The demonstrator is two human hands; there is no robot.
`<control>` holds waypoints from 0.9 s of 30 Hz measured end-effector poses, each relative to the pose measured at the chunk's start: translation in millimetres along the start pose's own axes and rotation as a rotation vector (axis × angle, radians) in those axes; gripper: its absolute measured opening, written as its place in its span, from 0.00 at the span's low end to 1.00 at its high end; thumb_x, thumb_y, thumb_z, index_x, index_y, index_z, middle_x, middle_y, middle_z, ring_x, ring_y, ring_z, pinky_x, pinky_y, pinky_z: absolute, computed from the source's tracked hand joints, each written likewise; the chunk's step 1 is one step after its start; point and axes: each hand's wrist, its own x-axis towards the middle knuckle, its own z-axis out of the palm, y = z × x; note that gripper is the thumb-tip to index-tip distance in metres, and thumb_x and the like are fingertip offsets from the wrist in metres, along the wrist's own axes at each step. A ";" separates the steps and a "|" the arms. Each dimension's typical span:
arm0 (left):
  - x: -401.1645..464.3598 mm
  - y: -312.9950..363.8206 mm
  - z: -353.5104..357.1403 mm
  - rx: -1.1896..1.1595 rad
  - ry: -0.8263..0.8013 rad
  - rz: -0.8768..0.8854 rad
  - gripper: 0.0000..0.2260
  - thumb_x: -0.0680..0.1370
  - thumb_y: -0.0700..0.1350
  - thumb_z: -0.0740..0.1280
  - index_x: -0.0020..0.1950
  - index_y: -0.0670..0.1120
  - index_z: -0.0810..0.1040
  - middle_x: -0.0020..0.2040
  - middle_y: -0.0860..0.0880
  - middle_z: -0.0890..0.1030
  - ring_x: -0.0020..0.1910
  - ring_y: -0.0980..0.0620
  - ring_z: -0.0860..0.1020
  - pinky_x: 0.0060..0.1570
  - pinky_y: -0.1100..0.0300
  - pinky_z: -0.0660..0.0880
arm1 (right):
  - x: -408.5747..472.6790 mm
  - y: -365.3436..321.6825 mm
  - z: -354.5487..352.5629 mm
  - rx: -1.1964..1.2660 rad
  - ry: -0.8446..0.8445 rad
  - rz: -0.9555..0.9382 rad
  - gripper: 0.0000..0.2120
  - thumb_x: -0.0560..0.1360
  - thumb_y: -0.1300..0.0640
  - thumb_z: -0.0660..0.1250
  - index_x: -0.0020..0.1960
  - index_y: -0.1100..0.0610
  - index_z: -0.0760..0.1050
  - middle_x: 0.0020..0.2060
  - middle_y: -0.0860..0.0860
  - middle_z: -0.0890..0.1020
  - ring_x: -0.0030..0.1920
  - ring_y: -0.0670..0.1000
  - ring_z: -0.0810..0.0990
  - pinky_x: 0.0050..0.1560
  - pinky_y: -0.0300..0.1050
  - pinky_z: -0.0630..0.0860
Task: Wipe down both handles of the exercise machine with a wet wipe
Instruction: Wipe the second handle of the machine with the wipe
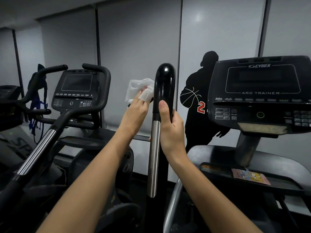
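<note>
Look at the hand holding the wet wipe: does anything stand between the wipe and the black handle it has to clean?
Nothing visible does. The left hand presses the wet wipe against the left side of the black handle. The right hand grips that handle lower down, below the spot being wiped.

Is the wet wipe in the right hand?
No, the left hand holds the wet wipe; the right hand grips the handle.
</note>
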 end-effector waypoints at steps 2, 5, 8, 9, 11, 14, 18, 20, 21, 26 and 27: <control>-14.1 -18.1 10.4 0.084 0.110 0.026 0.29 0.71 0.26 0.66 0.70 0.32 0.64 0.69 0.33 0.68 0.71 0.37 0.65 0.60 0.50 0.74 | -1.4 -0.2 1.4 0.013 0.006 0.007 0.25 0.74 0.37 0.61 0.48 0.60 0.76 0.37 0.53 0.80 0.38 0.52 0.78 0.46 0.55 0.79; -39.9 -24.8 7.2 0.007 0.057 -0.025 0.30 0.73 0.25 0.58 0.75 0.36 0.56 0.75 0.36 0.59 0.75 0.41 0.57 0.68 0.56 0.63 | -1.4 -1.6 0.5 0.009 0.032 -0.014 0.25 0.75 0.38 0.60 0.50 0.61 0.77 0.45 0.59 0.83 0.43 0.55 0.81 0.47 0.45 0.78; -24.8 -17.9 -5.9 -0.111 0.120 -0.198 0.24 0.74 0.26 0.54 0.69 0.37 0.66 0.66 0.36 0.69 0.65 0.37 0.69 0.61 0.53 0.71 | -0.6 -0.9 0.3 -0.015 0.035 -0.015 0.26 0.75 0.37 0.60 0.47 0.61 0.76 0.36 0.55 0.80 0.38 0.54 0.78 0.45 0.49 0.77; -11.1 -15.1 -13.0 -0.149 0.144 -0.274 0.23 0.72 0.26 0.54 0.66 0.36 0.69 0.61 0.35 0.71 0.59 0.36 0.72 0.57 0.50 0.72 | -0.8 -0.6 0.7 -0.016 0.035 -0.013 0.27 0.73 0.35 0.60 0.46 0.62 0.75 0.34 0.53 0.77 0.36 0.52 0.76 0.43 0.51 0.76; 18.8 -10.9 -23.3 -0.273 0.169 -0.254 0.24 0.70 0.25 0.54 0.65 0.38 0.70 0.61 0.38 0.73 0.54 0.39 0.74 0.55 0.48 0.73 | -0.6 0.3 1.0 -0.005 0.038 -0.007 0.29 0.71 0.33 0.60 0.45 0.62 0.75 0.34 0.54 0.76 0.37 0.55 0.76 0.44 0.53 0.76; 40.2 -6.1 -16.0 -0.224 0.012 -0.076 0.13 0.76 0.30 0.56 0.54 0.41 0.74 0.51 0.46 0.73 0.47 0.48 0.73 0.45 0.62 0.70 | 0.1 -0.1 0.5 0.002 0.042 -0.019 0.24 0.75 0.38 0.60 0.47 0.61 0.76 0.38 0.58 0.80 0.41 0.58 0.78 0.49 0.54 0.77; 13.7 -20.5 5.6 -0.062 -0.051 -0.122 0.20 0.72 0.25 0.54 0.61 0.35 0.71 0.55 0.39 0.74 0.53 0.43 0.74 0.52 0.56 0.72 | 0.0 0.8 0.8 -0.002 0.033 -0.015 0.23 0.74 0.37 0.61 0.45 0.59 0.76 0.34 0.51 0.77 0.38 0.55 0.77 0.46 0.56 0.77; -6.2 -27.8 3.1 -0.030 -0.028 -0.135 0.25 0.71 0.23 0.53 0.67 0.32 0.67 0.62 0.35 0.72 0.59 0.38 0.72 0.60 0.49 0.71 | -0.8 0.8 1.4 0.009 0.021 0.009 0.24 0.71 0.34 0.61 0.42 0.56 0.75 0.31 0.49 0.75 0.36 0.55 0.76 0.44 0.57 0.79; -16.9 -30.1 -0.9 -0.025 -0.030 -0.152 0.25 0.71 0.22 0.53 0.68 0.31 0.65 0.63 0.34 0.72 0.60 0.37 0.72 0.61 0.50 0.71 | -1.6 -0.4 1.7 0.021 0.013 0.018 0.24 0.70 0.32 0.61 0.40 0.54 0.74 0.31 0.49 0.74 0.35 0.56 0.75 0.43 0.60 0.79; -62.4 -43.1 -3.2 -0.285 -0.028 -0.384 0.24 0.72 0.26 0.52 0.67 0.36 0.67 0.56 0.37 0.74 0.52 0.39 0.74 0.52 0.52 0.69 | -2.5 -2.9 1.4 0.002 0.016 0.009 0.27 0.68 0.30 0.60 0.39 0.56 0.71 0.31 0.52 0.72 0.34 0.57 0.73 0.41 0.65 0.78; -55.3 -44.2 -3.8 -0.459 0.028 -0.500 0.20 0.73 0.27 0.51 0.62 0.37 0.70 0.53 0.39 0.75 0.50 0.43 0.74 0.52 0.54 0.70 | -2.2 -2.6 0.9 0.000 0.013 0.017 0.27 0.67 0.30 0.60 0.39 0.56 0.70 0.31 0.52 0.72 0.33 0.57 0.73 0.40 0.64 0.78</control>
